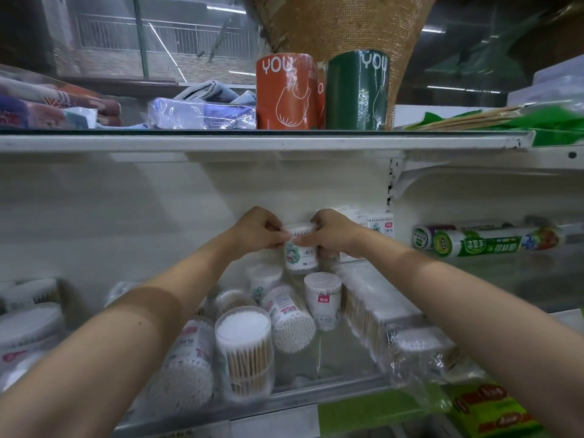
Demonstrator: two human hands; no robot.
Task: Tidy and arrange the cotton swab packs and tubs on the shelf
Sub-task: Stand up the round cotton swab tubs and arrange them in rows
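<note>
Left to right: the left hand and the right hand grip one upright swab tub from either side near its lid, fingers curled round it, at the back of the shelf. Below the hands, more tubs stand or lie jumbled: a tipped tub at left, an upright wooden-stick tub, a tilted tub, and an upright tub. A long swab pack lies just right of them. Cling-film rolls lie farther right.
</note>
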